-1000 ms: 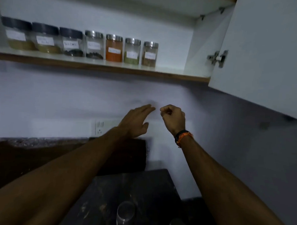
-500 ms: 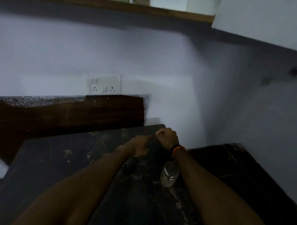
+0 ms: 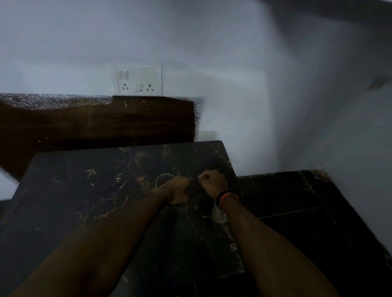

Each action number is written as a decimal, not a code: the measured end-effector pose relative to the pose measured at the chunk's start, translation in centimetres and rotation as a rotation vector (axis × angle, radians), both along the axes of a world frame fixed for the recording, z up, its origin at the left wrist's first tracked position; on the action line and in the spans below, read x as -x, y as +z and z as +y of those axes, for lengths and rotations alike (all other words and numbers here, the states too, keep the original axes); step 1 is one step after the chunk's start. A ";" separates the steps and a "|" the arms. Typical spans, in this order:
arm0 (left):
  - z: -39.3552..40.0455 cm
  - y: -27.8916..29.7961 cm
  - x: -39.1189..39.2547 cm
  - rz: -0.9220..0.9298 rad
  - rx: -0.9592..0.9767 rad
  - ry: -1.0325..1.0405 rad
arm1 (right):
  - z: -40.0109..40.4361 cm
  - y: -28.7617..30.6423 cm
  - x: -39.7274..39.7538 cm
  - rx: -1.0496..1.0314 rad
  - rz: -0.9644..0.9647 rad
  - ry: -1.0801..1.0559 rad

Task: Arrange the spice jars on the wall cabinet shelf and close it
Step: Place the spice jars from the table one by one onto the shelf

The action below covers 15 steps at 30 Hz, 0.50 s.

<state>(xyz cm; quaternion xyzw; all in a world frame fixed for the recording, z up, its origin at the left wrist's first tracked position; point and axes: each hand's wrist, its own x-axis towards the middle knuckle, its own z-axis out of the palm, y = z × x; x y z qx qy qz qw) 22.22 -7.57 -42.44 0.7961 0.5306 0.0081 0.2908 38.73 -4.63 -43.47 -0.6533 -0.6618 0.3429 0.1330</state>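
Two clear jars wait on the dark marble counter (image 3: 82,200), one (image 3: 164,179) just beyond my left hand (image 3: 178,191), one (image 3: 219,213) partly under my right wrist, so my left curls loosely toward the nearer, gripping nothing I can make out, and my right hand (image 3: 212,182) stays fisted, apparently empty.

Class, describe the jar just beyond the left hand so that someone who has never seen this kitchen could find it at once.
Start at the dark marble counter below the white switch plate. Both hands meet near its right edge; the jar shows as a round clear rim just beyond the left hand. The other jar lies nearer, under the right wrist with its orange band.
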 end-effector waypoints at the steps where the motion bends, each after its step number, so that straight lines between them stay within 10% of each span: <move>1: 0.0 -0.2 0.3 0.000 -0.011 0.025 | 0.0 -0.3 0.3 0.005 -0.006 0.005; 15: 1.8 -2.8 8.7 -0.034 0.007 0.352 | -0.4 -3.7 11.1 0.102 -0.120 0.148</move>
